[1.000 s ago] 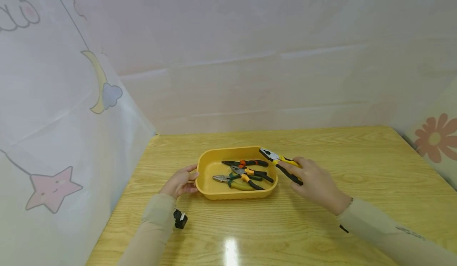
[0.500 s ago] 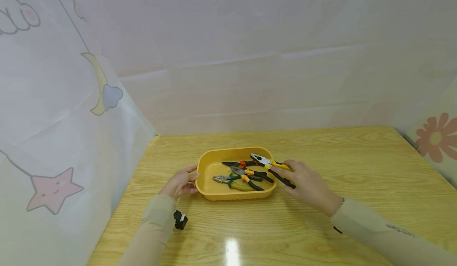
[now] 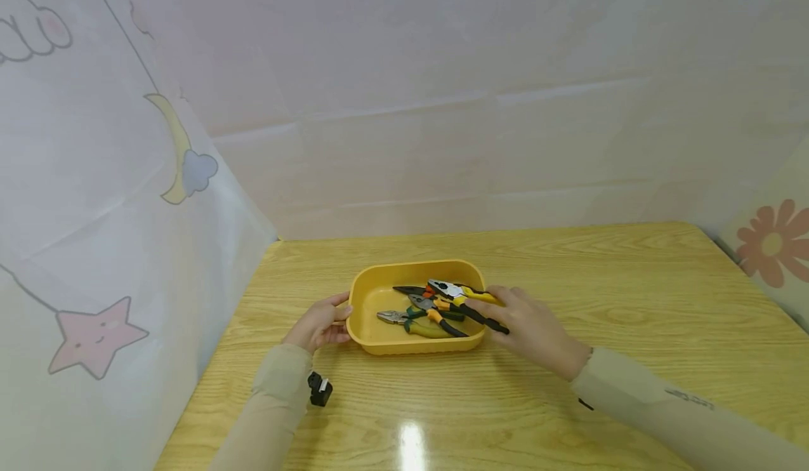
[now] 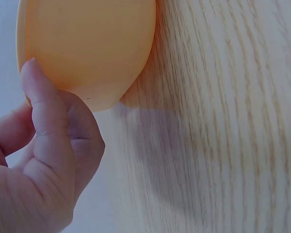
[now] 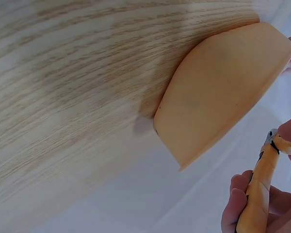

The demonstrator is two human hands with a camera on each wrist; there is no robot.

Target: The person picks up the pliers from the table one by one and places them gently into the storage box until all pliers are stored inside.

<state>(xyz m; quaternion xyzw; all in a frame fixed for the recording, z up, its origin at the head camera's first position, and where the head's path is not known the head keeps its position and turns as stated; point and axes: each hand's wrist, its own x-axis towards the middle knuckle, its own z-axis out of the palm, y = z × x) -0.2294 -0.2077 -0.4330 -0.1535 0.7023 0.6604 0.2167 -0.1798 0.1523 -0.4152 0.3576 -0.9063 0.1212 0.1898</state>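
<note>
A yellow plastic bin (image 3: 417,348) sits on the table, and my left hand (image 3: 319,325) holds it by the left end. In the left wrist view, the thumb of that hand (image 4: 51,131) lies on the bin's rim. My right hand (image 3: 527,327) grips the handles of yellow-and-black pliers (image 3: 447,289) over the bin's right side, jaws pointing left. The right wrist view shows one pliers handle (image 5: 260,194) between the fingers. Inside the bin lie long-nose pliers (image 3: 407,290) with red-and-black handles, partly hidden, orange-and-black pliers (image 3: 436,314), and green-handled pliers (image 3: 392,316).
The wooden table (image 3: 569,415) extends around the bin. Pale printed sheets (image 3: 442,141) hang behind it and at both sides. A small black device (image 3: 319,389) shows beside the left sleeve.
My right hand has moved left, carrying the yellow-and-black pliers from the bin's right rim to above the other pliers. The left hand and the bin stay put.
</note>
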